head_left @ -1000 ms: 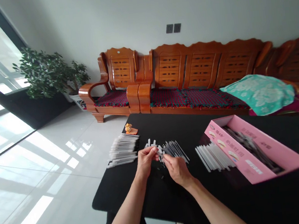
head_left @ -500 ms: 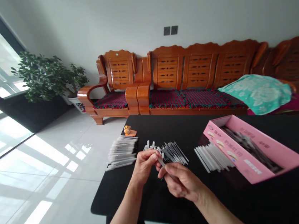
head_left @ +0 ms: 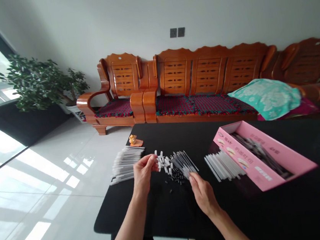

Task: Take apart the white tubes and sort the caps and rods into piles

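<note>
My left hand (head_left: 143,172) is closed in a pinch beside a pile of short white plastic pieces (head_left: 162,163); what its fingertips hold, if anything, is hidden. My right hand (head_left: 204,192) is closed round a pale translucent pen barrel (head_left: 185,171), which points up and left over the near end of the pen refills (head_left: 186,160). The refills are thin and dark with silvery tips, lying fanned out. Small black plugs (head_left: 178,176) are scattered between my hands. Left of my left hand lies a row of frosted white barrels (head_left: 127,160).
A second row of white tubes (head_left: 223,165) lies on the black table (head_left: 170,211) at right, beside a pink box (head_left: 257,163) holding dark pens. A small yellow figurine (head_left: 133,139) stands at the table's back left corner. Behind is a wooden sofa (head_left: 206,72).
My hands have moved apart from where they met round a pale tube. The left went toward the white pieces, the right toward the refills with the barrel. The view has shifted slightly.
</note>
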The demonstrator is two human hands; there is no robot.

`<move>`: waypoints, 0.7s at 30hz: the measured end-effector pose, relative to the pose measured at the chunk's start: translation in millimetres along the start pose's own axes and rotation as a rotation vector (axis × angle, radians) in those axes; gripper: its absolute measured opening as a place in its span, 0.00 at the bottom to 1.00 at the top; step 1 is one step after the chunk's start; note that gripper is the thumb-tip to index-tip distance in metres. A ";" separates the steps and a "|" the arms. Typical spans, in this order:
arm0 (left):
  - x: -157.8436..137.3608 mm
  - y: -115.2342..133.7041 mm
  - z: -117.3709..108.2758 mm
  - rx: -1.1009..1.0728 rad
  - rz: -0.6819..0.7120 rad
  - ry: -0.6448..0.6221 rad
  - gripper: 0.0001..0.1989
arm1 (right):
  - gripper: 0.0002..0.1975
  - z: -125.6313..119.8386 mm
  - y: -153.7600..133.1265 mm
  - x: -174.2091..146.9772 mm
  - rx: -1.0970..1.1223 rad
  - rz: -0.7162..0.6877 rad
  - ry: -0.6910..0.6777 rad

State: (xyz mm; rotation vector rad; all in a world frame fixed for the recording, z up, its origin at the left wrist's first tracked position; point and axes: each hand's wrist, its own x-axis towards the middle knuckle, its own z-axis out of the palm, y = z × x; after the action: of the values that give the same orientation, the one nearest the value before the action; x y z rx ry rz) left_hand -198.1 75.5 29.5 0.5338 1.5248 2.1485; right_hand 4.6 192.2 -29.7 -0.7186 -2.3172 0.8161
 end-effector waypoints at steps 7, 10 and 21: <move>-26.4 -53.9 -14.2 0.077 -0.227 -0.009 0.22 | 0.14 -50.3 75.5 22.9 -0.494 0.239 0.268; -33.5 -60.0 -19.6 0.090 -0.267 -0.053 0.20 | 0.11 -72.0 109.5 40.3 -0.694 0.316 0.290; -41.2 -70.3 -28.2 0.122 -0.278 -0.059 0.18 | 0.12 -78.7 134.9 55.3 -0.903 0.194 0.268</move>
State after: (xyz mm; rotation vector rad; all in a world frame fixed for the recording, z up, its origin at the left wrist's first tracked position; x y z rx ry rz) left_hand -170.0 50.7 -48.2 0.3944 1.6013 1.8255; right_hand 57.7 347.4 -52.5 -1.3363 -2.3207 -0.3148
